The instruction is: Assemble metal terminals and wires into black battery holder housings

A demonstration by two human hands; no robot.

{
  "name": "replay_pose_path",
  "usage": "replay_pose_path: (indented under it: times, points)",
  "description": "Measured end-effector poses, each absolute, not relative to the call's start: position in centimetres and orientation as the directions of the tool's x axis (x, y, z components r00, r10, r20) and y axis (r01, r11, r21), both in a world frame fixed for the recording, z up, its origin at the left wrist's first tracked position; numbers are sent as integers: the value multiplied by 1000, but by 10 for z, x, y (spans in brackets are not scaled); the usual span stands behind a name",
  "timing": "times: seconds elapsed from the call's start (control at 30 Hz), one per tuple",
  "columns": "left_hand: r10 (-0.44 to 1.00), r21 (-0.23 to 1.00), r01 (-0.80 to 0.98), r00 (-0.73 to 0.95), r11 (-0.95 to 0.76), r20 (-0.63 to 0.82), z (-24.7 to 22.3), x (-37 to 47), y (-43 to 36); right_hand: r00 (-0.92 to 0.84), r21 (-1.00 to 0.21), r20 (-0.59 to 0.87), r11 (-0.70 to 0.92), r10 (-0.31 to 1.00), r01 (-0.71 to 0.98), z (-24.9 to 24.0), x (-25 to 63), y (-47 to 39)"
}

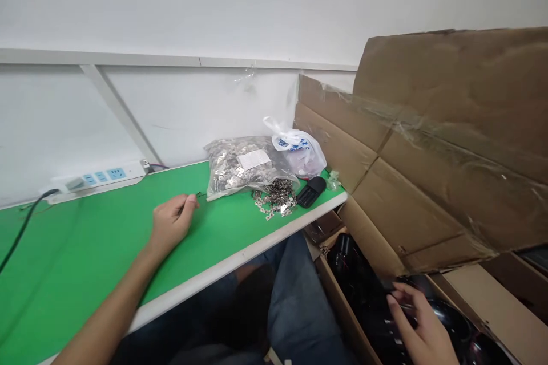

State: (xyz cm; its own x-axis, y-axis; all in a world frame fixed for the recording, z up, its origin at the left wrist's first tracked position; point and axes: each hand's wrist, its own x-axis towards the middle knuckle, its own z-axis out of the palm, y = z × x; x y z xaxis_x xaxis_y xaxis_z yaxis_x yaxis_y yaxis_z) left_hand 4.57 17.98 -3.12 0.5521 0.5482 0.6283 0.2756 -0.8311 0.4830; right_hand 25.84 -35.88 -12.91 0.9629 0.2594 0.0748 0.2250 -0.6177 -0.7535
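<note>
My left hand [174,222] rests over the green tabletop [107,245], thumb and fingers pinched together. A small, thin dark piece [199,194] pokes out at the fingertips; its kind is too small to make out. Beside it lies a clear plastic bag of small metal tabs [226,168] with a white label. Loose metal tabs [278,197] are heaped in front of the bag. At the lower right, my right hand [422,325] is over an open carton [342,311] of glossy black parts [363,291]. Its thumb and fingers close on a black part, mostly hidden in shadow.
A black plastic case [311,191] sits near the table's right end, before a tied white bag [303,157]. A power strip [98,177] with a plugged-in black cord runs along the wall. Large cardboard flaps [428,182] rise at the right, beside the table's end.
</note>
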Motion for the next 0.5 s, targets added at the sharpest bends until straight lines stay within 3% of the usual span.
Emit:
replay_pose_path:
  times: [0.07, 0.27, 0.5]
  points:
    - [487, 420, 263, 614, -868, 621, -32, 44, 176, 965, -674, 77, -701, 249, 235, -153, 268, -378]
    - [309, 239, 204, 745, -949, 591, -32, 43, 167, 875, -470, 218, -739, 432, 482, -188, 266, -363]
    - [358, 238, 270, 759, -933, 544, -34, 41, 165, 830, -223, 236, -803, 505, 552, -182, 287, -358]
